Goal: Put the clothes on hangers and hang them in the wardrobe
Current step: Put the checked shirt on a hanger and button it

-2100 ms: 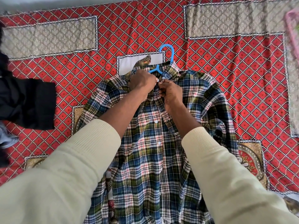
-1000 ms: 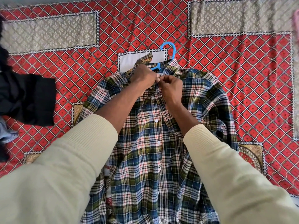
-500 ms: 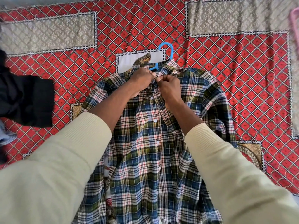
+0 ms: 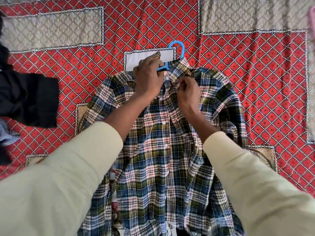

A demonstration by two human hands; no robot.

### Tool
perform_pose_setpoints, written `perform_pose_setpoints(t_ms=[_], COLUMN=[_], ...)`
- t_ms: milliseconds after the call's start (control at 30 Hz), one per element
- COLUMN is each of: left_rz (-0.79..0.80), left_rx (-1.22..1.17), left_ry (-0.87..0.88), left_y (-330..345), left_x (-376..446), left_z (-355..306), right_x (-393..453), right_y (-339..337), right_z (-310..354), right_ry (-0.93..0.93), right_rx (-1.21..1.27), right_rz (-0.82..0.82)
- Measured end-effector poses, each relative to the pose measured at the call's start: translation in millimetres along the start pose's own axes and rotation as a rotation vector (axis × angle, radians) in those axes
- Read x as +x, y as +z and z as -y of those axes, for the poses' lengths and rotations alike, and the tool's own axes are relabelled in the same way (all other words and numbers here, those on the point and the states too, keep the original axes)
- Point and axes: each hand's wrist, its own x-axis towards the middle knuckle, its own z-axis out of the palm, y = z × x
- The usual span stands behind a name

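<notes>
One plaid shirt (image 4: 163, 150) is laid flat, front up, on a red patterned bedspread (image 4: 255, 74), with its collar pointing away from the person and its hem toward the bottom of the view. A blue hanger (image 4: 179, 48) has been fitted inside the shirt; only its hook and a short part of its neck are seen above the collar. The placket is closed by white buttons down the middle of the shirt. The left hand (image 4: 148, 79) is placed on the left side of the collar, with its fingers curled round the collar cloth next to the hanger neck. The right hand (image 4: 187, 91) is held just beside it, with its fingertips pinching the collar edge near the top button. Whether the top button is already fastened cannot be told, since that spot is covered by the hands. The step in hand is judged to be the closing or straightening of the collar on the hanger. For the next move, the hook must be gripped and the shirt lifted clear without its shoulders slipping off. A black garment (image 4: 29, 99) is seen at the left edge, well apart from the shirt, and is not yet on a hanger. No wardrobe is in view.
</notes>
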Motion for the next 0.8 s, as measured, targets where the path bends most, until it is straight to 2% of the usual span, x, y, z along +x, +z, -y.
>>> perform_pose_setpoints(t_ms=[67, 100, 167, 267, 367, 567, 700, 800], left_rz=[-0.195, -0.232, -0.140, -0.016, -0.052, 0.011, -0.040, -0.066], left_rx=[-0.143, -0.286, -0.530, -0.667, -0.711, -0.628, -0.670, -0.711], left_ry=[-0.004, -0.037, -0.184, -0.462, -0.629, -0.579, -0.658, -0.709], left_y=[2.3, 3.1, 10.0, 30.6, 39.5, 43.6, 50.3, 55.1], left_x=[-29.2, -47.0, -81.8, -109.6, -111.1, -91.3, -81.5, -80.1], left_z=[-4.7, -8.7, -11.6, 5.1, 24.9, 19.6, 17.8, 16.8], right_x=[-29.2, -42.9, -62.8, -66.8, -60.1, -55.4, -52.2, -50.0], right_y=[0.9, 3.8, 12.7, 23.9, 26.6, 28.4, 29.6, 32.4], right_z=[-0.8, -3.0, -10.4, -18.2, -18.2, -12.6, -12.4, -14.4], right_ry=[-0.155, -0.225, -0.278, -0.198, -0.201, -0.198, -0.260, -0.273], right_rx=[-0.036, -0.078, -0.190, -0.368, -0.452, -0.454, -0.522, -0.381], right_rz=[-0.007, 0.045, 0.140, 0.133, 0.107, 0.076, 0.117, 0.101])
